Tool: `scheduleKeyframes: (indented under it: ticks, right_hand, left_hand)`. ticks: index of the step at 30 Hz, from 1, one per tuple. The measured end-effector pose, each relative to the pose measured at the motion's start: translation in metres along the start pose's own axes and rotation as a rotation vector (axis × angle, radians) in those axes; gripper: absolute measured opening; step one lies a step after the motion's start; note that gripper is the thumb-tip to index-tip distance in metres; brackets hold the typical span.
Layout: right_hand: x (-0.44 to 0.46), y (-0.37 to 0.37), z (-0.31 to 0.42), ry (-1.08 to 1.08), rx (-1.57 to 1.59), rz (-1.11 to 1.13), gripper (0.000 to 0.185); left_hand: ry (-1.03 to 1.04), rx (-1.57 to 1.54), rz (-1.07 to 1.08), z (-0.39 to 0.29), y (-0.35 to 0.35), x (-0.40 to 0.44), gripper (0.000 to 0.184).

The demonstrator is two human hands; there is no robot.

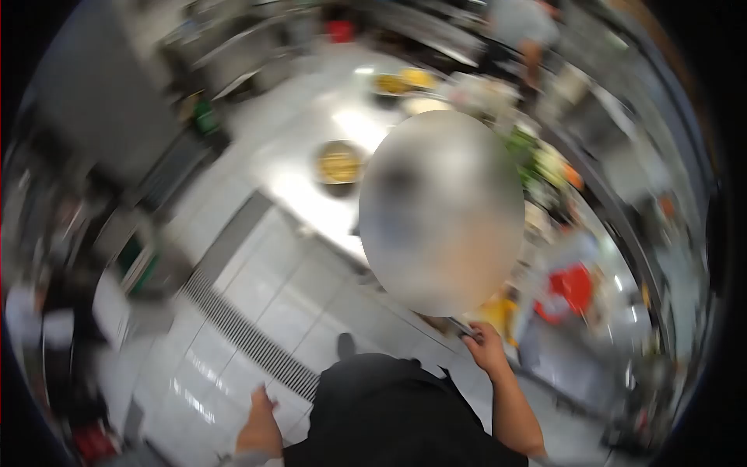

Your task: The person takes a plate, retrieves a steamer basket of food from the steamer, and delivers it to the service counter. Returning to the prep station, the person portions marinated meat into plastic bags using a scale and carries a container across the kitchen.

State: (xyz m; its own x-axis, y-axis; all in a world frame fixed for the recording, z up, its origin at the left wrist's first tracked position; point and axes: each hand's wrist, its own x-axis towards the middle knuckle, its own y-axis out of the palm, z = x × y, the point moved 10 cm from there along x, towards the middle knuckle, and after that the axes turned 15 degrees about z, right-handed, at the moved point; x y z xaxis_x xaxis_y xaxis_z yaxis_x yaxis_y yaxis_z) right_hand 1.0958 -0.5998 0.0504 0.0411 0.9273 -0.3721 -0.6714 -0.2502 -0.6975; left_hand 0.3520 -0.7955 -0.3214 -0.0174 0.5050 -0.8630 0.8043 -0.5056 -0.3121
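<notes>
My right hand [484,347] is closed round a dark, slim object [464,330] at the counter's near edge; blur and an oval smear above it hide what it is. Over the tiled floor at the lower left hangs my left hand [264,401], with its fingers apart and nothing in them. A yellow item [504,315] lies just beyond my right hand. Farther off, a round dish of yellowish food [339,163] stands on the shiny metal counter [288,167].
Green vegetables [529,157] and a red item [569,291] are on the right. Two yellow food containers [401,81] stand at the back. Another person [523,31] is at the top right. A floor drain grate [249,335] runs across the tiles.
</notes>
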Motion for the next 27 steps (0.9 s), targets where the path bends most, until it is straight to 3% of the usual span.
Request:
scheduleKeyframes:
  ticks: [2, 5, 9, 10, 11, 12, 13, 14, 16, 19, 21, 23, 27]
  right_hand:
    - [-0.030, -0.026, -0.041, 0.125, 0.137, -0.070, 0.039]
    - [-0.078, -0.083, -0.089, 0.209, 0.126, -0.277, 0.038]
    - [-0.135, -0.164, -0.179, 0.228, 0.197, -0.527, 0.035]
    - [-0.146, -0.185, -0.203, 0.202, 0.242, -0.594, 0.034]
    - [-0.159, -0.209, -0.228, 0.221, 0.226, -0.671, 0.033]
    - [-0.169, -0.234, -0.255, 0.236, 0.211, -0.742, 0.032]
    - [-0.177, -0.259, -0.284, 0.249, 0.194, -0.808, 0.030]
    - [-0.180, -0.281, -0.319, 0.280, 0.245, -0.830, 0.035]
    - [-0.179, -0.320, -0.386, 0.336, 0.351, -0.870, 0.043]
    - [-0.180, -0.373, -0.407, 0.454, -0.251, -1.044, 0.077]
    - [-0.168, -0.398, -0.416, 0.603, -0.278, -0.913, 0.101]
    - [-0.152, -0.408, -0.439, 0.682, -0.276, -0.806, 0.116]
    - [-0.137, -0.416, -0.479, 0.635, -0.261, -0.769, 0.125]
  left_hand:
    - [-0.387, -0.964, 0.034, 0.009, 0.092, -0.033, 0.053]
    - [-0.373, -0.731, 0.022, -0.058, 0.074, -0.024, 0.047]
    - [-0.342, -0.580, -0.158, -0.106, 0.023, 0.001, 0.040]
    - [-0.180, -0.578, -0.140, -0.129, -0.006, 0.035, 0.051]
    - [0.062, -0.297, -0.067, -0.184, -0.038, 0.051, 0.044]
    - [0.017, -0.567, -0.161, -0.198, -0.057, 0.053, 0.045]
    - [0.172, -0.712, -0.332, -0.231, -0.071, 0.042, 0.054]
    - [0.173, -0.618, -0.378, -0.267, -0.081, 0.028, 0.074]
    - [0.354, -0.648, -0.419, -0.337, -0.068, -0.004, 0.067]
    - [0.668, -0.561, -0.569, -0.415, -0.023, -0.046, 0.051]
    - [0.823, -0.435, -0.571, -0.526, 0.065, -0.135, 0.038]
    - [1.009, -0.316, -0.390, -0.640, 0.173, -0.213, 0.033]
    - [1.123, -0.034, 0.237, -0.810, 0.417, -0.319, 0.028]
